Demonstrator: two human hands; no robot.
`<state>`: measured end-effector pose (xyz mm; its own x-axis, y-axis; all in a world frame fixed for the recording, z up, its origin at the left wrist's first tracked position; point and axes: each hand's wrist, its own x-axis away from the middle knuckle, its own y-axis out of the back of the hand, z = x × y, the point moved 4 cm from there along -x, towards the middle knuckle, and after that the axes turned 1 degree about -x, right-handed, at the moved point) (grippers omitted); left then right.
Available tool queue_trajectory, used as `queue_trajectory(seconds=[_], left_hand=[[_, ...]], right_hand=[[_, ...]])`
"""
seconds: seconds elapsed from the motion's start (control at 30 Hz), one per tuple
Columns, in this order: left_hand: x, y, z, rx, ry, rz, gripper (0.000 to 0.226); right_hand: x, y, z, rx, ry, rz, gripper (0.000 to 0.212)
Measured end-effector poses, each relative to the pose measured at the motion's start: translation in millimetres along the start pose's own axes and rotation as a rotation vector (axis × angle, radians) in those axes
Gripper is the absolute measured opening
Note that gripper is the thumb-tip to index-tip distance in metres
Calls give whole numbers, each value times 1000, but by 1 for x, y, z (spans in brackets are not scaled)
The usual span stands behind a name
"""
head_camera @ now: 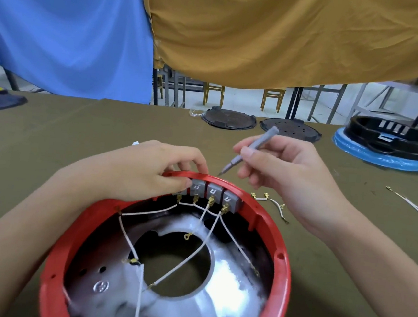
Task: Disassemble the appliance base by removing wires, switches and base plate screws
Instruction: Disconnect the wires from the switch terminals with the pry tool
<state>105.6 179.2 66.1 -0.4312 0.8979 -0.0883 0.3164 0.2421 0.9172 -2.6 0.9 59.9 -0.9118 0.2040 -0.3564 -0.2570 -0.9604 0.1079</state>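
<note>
Our left hand (150,170) pinches the switches (212,193) on the red base (280,254) on the surface (51,138); our right hand (285,176) grips a screwdriver (249,149). Its tip could slip, nicking our fingers or the wires (194,251).

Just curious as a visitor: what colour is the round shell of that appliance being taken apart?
Red; the appliance base shell shows best in the head view.

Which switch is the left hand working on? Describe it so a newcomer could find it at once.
Find the red appliance base in the foreground. Four grey switches line its far rim. The left hand pinches the leftmost switch, the only one mostly covered by fingers.
</note>
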Motion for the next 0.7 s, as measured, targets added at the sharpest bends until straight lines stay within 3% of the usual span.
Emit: queue_trajectory(seconds=[0.17, 0.37, 0.57, 0.7], left_hand=[[0, -1, -2, -43, 58, -50, 21], [2, -4, -6, -115, 85, -32, 18], [2, -5, -13, -20, -82, -129, 17], [-2, -12, -14, -66, -133, -107, 9]], right_hand=[[1, -6, -2, 71, 82, -9, 26], [3, -8, 1, 163, 156, -31, 16], [8, -8, 8, 363, 254, -59, 17], [10, -8, 11, 493, 299, -76, 21]])
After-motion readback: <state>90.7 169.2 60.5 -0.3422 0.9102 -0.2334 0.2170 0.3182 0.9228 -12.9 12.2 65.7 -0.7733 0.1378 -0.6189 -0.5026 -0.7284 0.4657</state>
